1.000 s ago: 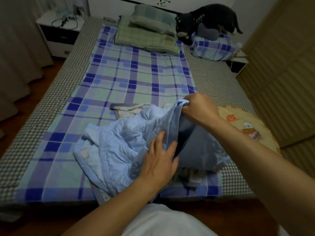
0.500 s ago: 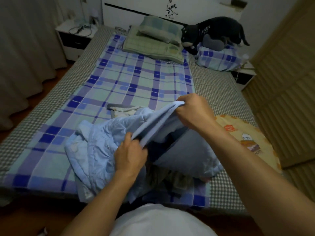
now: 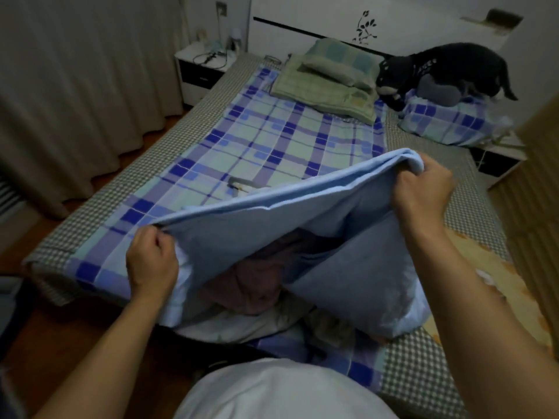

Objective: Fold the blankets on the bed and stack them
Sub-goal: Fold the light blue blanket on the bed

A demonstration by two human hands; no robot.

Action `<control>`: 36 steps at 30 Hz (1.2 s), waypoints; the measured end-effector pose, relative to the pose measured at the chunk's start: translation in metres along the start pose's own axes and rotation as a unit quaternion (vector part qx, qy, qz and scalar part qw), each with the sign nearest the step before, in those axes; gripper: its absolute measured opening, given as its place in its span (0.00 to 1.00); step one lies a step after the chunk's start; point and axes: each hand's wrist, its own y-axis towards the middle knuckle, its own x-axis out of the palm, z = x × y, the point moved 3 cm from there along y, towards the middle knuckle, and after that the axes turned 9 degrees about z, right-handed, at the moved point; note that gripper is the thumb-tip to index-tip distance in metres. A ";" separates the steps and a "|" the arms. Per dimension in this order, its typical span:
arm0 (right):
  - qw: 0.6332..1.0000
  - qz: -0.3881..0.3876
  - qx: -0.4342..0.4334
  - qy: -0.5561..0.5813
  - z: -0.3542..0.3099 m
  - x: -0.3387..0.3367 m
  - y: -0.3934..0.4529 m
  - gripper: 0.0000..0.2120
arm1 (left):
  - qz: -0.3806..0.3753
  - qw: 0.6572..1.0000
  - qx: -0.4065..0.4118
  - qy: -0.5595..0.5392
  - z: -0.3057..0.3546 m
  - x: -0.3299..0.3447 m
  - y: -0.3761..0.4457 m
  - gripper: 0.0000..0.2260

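Both the left hand (image 3: 151, 261) and right hand (image 3: 423, 192) are gripping the blue blanket (image 3: 272, 234), fingers curled tight; its hanging bulk risks dragging the clothes (image 3: 257, 285) beneath it.

Home bedroom: plaid-sheeted bed (image 3: 272, 140) beyond the hands, pillows (image 3: 335, 71) against a white headboard (image 3: 317, 25), nightstand (image 3: 201, 74) and curtains (image 3: 75, 86) far left.

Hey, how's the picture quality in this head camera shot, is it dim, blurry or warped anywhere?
Head view: dim indoor light, corners darkened; wide-angle warp bends the curtain and bed edges; the left hand and right hand gripping the light blue blanket look reasonably sharp; no glare; deep shadow hides the folds beneath it.
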 end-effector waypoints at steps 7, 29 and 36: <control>0.898 -0.279 -0.021 -0.340 0.140 0.049 -0.063 0.19 | -0.363 0.815 0.437 0.114 -0.058 0.000 -0.014 0.12; 0.903 0.226 -0.156 -0.330 -0.163 -0.048 0.198 0.20 | 0.139 0.839 0.509 -0.133 0.363 0.018 0.498 0.08; 0.806 0.099 -0.356 -0.462 -0.150 -0.041 0.149 0.13 | 0.032 0.765 0.643 0.008 0.241 0.040 0.493 0.19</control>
